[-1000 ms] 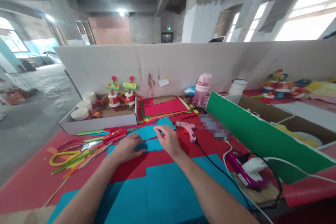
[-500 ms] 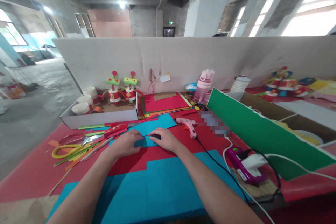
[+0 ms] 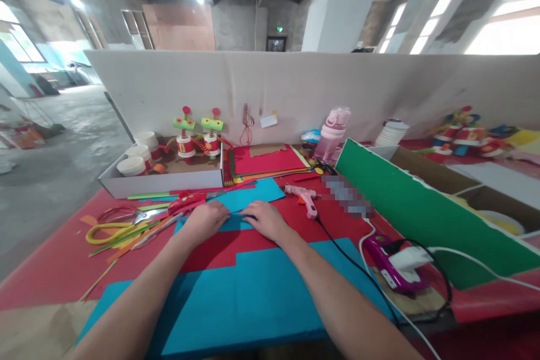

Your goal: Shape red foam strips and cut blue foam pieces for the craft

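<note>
My left hand (image 3: 208, 220) and my right hand (image 3: 266, 218) face each other over the red tabletop, fingertips a short gap apart. Between them is a small piece of blue paper (image 3: 235, 223), pinched by the fingers of both hands along what looks like a raised edge or fold. My fingers partly hide it. Just beyond lies another blue paper sheet (image 3: 253, 194). A pink glue gun (image 3: 307, 198) rests to the right of my right hand. Scissors (image 3: 107, 232) and coloured paper strips (image 3: 145, 234) lie left of my left hand.
A shallow white box (image 3: 169, 187) with paper cups (image 3: 130, 167) and cup figures (image 3: 185, 146) stands back left. Behind are stacked coloured sheets (image 3: 261, 160) and a pink bottle (image 3: 333, 135). A green panel (image 3: 422, 208), purple power strip (image 3: 396, 270) and cables occupy the right.
The fingers of both hands have closed in along the blue paper, and its edge now stands up between them. The view has shifted slightly; other things lie where they were.
</note>
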Tool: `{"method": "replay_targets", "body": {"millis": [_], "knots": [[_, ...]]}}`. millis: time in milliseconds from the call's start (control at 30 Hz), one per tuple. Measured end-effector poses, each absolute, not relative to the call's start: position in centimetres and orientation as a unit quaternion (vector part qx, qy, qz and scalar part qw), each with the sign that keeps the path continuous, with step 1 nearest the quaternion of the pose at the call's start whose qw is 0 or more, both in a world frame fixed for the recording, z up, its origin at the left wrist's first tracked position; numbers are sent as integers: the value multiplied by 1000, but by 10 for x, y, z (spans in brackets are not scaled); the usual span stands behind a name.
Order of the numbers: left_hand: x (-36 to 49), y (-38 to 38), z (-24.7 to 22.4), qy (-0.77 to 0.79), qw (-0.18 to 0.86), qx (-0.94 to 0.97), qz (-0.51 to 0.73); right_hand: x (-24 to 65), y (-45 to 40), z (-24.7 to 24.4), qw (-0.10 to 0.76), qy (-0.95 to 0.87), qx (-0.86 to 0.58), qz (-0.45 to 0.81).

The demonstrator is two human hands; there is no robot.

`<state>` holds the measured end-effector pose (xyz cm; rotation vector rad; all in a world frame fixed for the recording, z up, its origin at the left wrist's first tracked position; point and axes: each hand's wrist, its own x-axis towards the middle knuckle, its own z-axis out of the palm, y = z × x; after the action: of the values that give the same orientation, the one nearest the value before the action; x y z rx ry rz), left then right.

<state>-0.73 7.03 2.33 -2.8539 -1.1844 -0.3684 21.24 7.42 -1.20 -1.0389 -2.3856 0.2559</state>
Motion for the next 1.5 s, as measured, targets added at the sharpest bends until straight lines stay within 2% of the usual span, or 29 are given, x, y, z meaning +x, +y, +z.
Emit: {"method": "replay_targets", "body": {"millis": [67,167,233,333,400,500,700,800,1000,1100,1167,1267,1333,1400,1500], "knots": [[-5,65,32,-382,81,-903,-179,218,78,-9,280,-869,-403,63],[-1,54,47,-377,122,-881,-258,237,81,2,381,-799,-465,10],[2,49,50,-359,69,-904,-223,252,83,8,455,-728,-513,-19],[6,49,42,-356,-15,-930,-83,268,82,15,530,-646,-550,-13],[9,53,32,-388,-23,-921,-25,271,80,18,563,-605,-563,11],[10,57,24,-431,-10,-902,-8,269,76,23,596,-572,-563,37],[2,55,34,-437,-67,-897,0,267,70,32,637,-534,-555,30],[3,56,34,-450,-54,-891,5,266,69,32,642,-525,-558,35],[16,61,30,-494,32,-869,-9,264,67,34,650,-525,-548,36],[25,70,48,-543,58,-836,-60,265,67,34,678,-508,-529,49],[34,81,67,-572,111,-807,-98,266,67,35,698,-490,-519,58],[51,98,89,-553,214,-787,-173,265,66,36,709,-477,-515,68],[61,108,90,-527,241,-795,-180,264,65,36,706,-483,-514,69],[66,116,80,-507,211,-825,-133,262,64,35,695,-499,-514,60],[57,117,63,-488,101,-864,-69,260,64,32,646,-564,-514,26]]}}
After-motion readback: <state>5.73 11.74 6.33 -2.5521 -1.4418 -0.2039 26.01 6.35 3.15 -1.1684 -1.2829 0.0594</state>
